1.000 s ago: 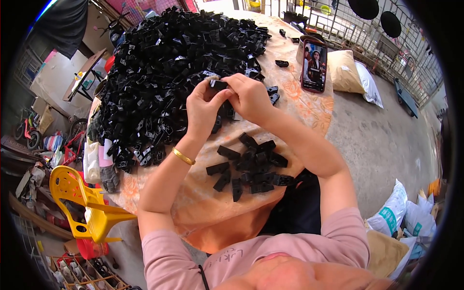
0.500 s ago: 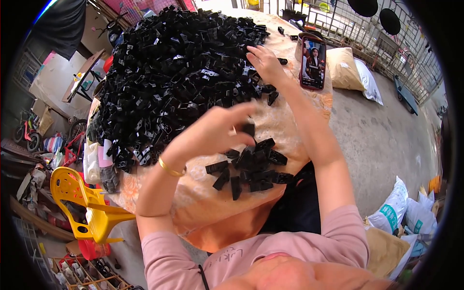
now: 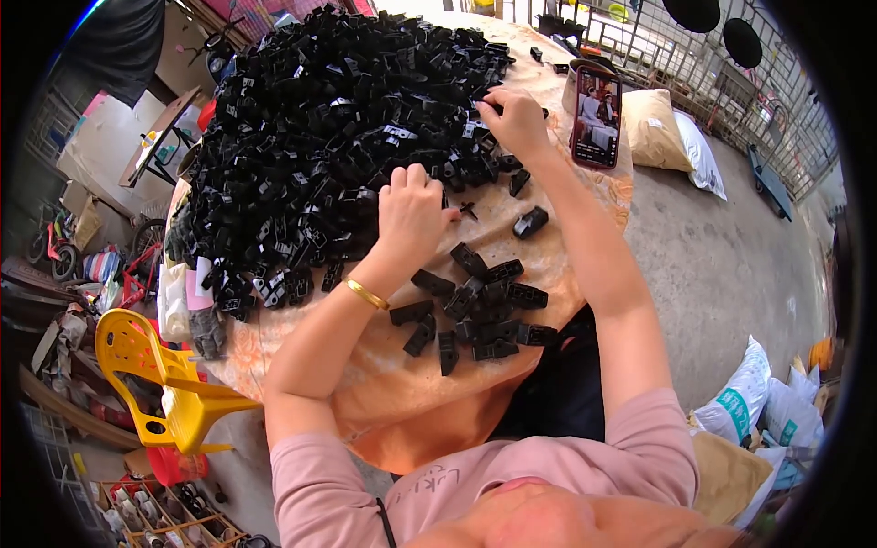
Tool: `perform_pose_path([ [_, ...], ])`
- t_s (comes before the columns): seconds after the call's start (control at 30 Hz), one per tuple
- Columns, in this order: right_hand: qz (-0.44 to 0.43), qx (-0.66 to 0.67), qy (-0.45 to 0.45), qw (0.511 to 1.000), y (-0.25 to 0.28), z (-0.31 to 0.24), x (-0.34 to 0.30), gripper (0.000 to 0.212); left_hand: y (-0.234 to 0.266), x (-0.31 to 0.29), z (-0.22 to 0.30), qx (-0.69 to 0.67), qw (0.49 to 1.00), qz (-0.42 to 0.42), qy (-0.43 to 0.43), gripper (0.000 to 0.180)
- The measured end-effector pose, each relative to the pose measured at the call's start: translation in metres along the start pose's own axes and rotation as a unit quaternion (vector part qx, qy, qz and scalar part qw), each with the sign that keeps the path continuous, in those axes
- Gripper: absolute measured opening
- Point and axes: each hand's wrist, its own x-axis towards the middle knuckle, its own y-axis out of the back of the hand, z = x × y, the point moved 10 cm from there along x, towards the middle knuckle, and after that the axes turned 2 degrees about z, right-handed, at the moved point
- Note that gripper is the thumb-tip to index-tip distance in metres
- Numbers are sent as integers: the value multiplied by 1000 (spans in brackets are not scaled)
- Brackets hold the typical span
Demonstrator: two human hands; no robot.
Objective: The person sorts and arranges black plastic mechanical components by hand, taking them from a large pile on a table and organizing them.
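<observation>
A large heap of small black plastic parts (image 3: 311, 137) covers much of the cloth-covered table (image 3: 356, 352). At the heap's near right edge, my left hand (image 3: 411, 217) is closed with curled fingers over the parts; what lies under its fingertips is hidden. Farther right, at the heap's right side, my right hand (image 3: 519, 126) is closed, thumb and fingers drawn together, and I cannot see what they grip. A separate cluster of black plastic parts (image 3: 480, 315) lies nearer to me. One single black part (image 3: 530, 222) rests between that cluster and my right hand.
A phone (image 3: 596, 119) stands upright at the table's right, leaning on a round container. Beyond it, sacks (image 3: 660, 128) lie on the floor. A yellow plastic chair (image 3: 169, 393) stands at the left. More white bags (image 3: 735, 402) are at the lower right.
My left hand has gone from above the near cluster to the heap's edge, its fingers curling. My right hand's fingers have closed. A single black part now shows apart from the cluster.
</observation>
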Motion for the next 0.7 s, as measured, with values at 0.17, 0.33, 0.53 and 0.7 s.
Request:
perform_pose_path([
  [0.17, -92, 83, 100, 987, 7, -61, -18, 27, -6, -5, -5, 22, 1000, -17, 6, 24],
  [0.33, -172, 126, 112, 971, 1, -80, -30, 37, 11, -7, 7, -31, 995, 34, -85, 16],
  [0.53, -218, 251, 93, 938, -9, -97, -42, 42, 23, 4, -56, -358, 913, 75, 180, 17],
  [0.7, -199, 358, 9, 912, -14, -98, -46, 36, 4, 3, -75, -580, 768, 61, 266, 17],
])
